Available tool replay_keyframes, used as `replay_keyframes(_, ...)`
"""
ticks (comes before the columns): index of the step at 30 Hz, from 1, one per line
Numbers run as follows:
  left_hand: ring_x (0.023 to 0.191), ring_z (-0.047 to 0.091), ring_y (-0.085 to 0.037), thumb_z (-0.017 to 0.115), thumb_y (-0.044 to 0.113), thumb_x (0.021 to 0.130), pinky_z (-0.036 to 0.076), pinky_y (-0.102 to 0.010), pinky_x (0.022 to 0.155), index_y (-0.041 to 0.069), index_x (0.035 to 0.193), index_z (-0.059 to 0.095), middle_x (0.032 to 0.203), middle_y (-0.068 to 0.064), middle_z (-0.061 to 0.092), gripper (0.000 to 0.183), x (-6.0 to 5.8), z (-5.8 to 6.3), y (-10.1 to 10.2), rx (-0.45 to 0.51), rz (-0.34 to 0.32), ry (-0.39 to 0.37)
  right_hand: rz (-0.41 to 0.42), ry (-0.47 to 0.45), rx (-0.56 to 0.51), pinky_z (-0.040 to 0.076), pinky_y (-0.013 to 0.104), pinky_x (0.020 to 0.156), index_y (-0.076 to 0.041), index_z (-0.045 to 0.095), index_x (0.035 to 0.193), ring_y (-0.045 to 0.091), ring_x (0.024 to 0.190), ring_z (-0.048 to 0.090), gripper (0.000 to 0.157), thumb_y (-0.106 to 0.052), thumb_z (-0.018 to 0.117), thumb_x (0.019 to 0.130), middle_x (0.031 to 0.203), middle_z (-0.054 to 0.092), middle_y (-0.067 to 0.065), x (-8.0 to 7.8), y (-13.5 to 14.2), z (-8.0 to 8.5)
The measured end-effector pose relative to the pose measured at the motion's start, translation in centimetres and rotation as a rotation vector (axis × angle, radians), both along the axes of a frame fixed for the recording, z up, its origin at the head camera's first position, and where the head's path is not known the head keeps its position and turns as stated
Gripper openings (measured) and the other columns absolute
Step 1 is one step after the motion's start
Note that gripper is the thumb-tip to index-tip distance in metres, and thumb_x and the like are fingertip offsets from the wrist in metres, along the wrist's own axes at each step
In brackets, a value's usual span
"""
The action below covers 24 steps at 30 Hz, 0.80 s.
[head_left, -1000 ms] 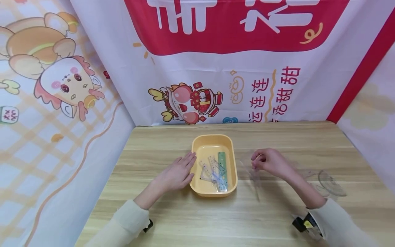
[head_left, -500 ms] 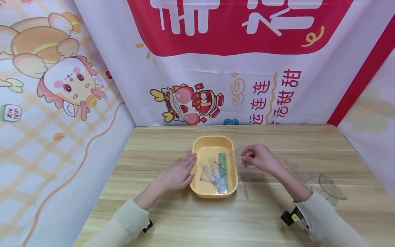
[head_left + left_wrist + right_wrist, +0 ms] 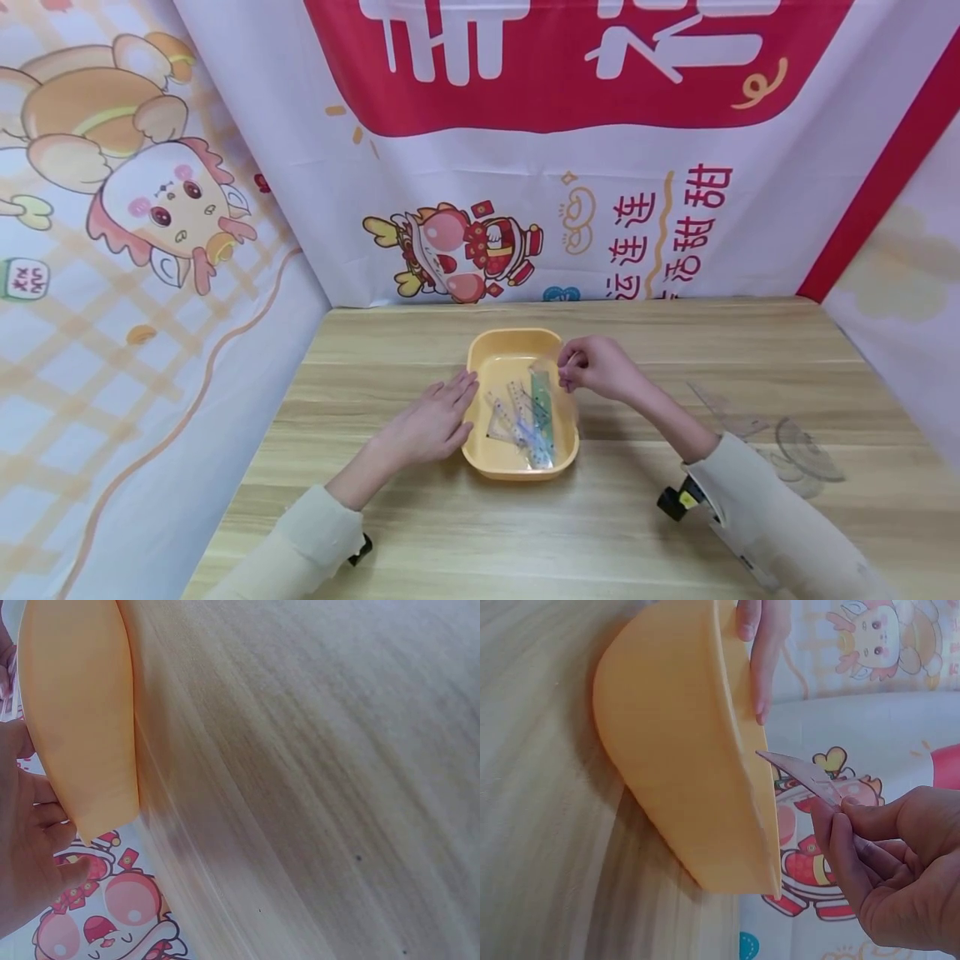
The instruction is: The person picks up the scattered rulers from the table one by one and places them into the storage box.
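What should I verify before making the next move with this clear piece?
1. Right hand pinching the clear piece: ok.
2. Left hand touching the left rim of the tray: ok.
3. Tray upright on the table: ok.
4. Held piece free of the rim: cannot tell; it is close, contact unclear.
5. Tray floor bare: not ok; a green ruler lies there among clear pieces.
6. All pieces inside: not ok; a curved piece lies outside, right.
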<state>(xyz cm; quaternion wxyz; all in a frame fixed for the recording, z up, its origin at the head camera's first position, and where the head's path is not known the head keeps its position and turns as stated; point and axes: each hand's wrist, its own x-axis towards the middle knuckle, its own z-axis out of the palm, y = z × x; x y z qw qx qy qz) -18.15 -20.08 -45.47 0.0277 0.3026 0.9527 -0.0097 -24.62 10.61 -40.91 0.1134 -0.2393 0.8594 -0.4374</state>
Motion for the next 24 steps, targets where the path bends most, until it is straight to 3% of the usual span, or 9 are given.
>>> replay_keyframes(5,0.154,0.022,-0.027,0.044,0.036,0.104,0.032,-0.052,0.120,0.002,0.156,0.029,0.165,-0.013,0.024,0.064,0.0,0.0,0.0,0.003,-0.008,0.010,0.045,0.031,0.049,0.062,0.036,0.065,0.006,0.065,0.091,0.014,0.065,0.069,0.005,0.001,0.065,0.092,0.076,0.073,0.011,-0.7,-1.4,0.3)
replay_keyframes(14,0.155,0.020,-0.025,0.043,0.038,0.104,0.031,-0.051,0.121,0.003,0.157,0.028,0.166,-0.011,0.022,0.065,-0.1,0.0,0.0,-0.009,0.011,-0.011,0.168,0.074,0.202,0.057,0.023,0.059,-0.001,0.066,0.086,0.015,0.064,0.069,0.008,0.005,0.063,0.090,0.073,0.071,0.006,-2.0,-4.0,0.5)
replay_keyframes(24,0.154,0.023,-0.028,0.045,0.036,0.103,0.034,-0.054,0.119,0.001,0.155,0.031,0.165,-0.014,0.024,0.064,-0.3,-0.2,-0.2,0.014,-0.020,0.015,0.272,0.035,0.329,0.054,0.022,0.056,-0.002,0.065,0.084,0.021,0.065,0.069,0.009,0.005,0.064,0.090,0.071,0.069,0.004,-3.3,-6.5,1.2)
